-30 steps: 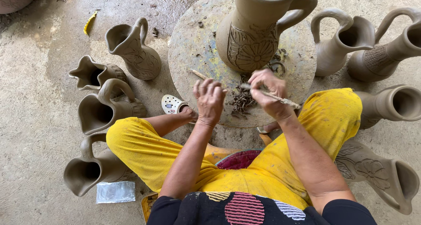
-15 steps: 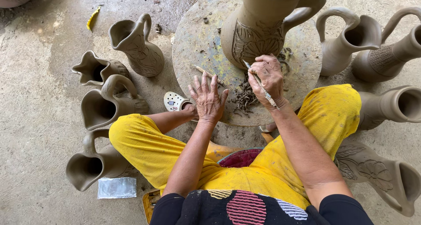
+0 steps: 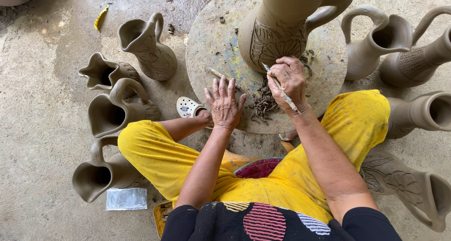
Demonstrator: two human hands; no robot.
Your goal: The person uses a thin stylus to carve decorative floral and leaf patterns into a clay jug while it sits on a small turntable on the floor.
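A tall unfired clay jug [image 3: 282, 25] with a carved leaf pattern and a side handle stands on a round turntable [image 3: 211, 44]. My right hand [image 3: 291, 79] grips a thin carving stick [image 3: 282, 88], its tip touching the jug's lower wall. My left hand [image 3: 224, 105] lies flat, fingers spread, on the turntable's near edge. A second stick [image 3: 217, 73] lies on the turntable just beyond its fingertips. Dark clay shavings [image 3: 264, 102] are piled between both hands.
Several unfired clay jugs ring the turntable: three at left [image 3: 112, 109], one upright [image 3: 148, 46], two at back right [image 3: 376, 44], others lying at right [image 3: 423, 112]. A white sandal [image 3: 188, 107], a silvery packet [image 3: 126, 198] and my yellow trousers [image 3: 155, 152] lie close.
My right hand has moved forward from the turntable's near edge to the base of the jug, bringing the stick's tip against its wall. My left hand has stayed flat on the turntable.
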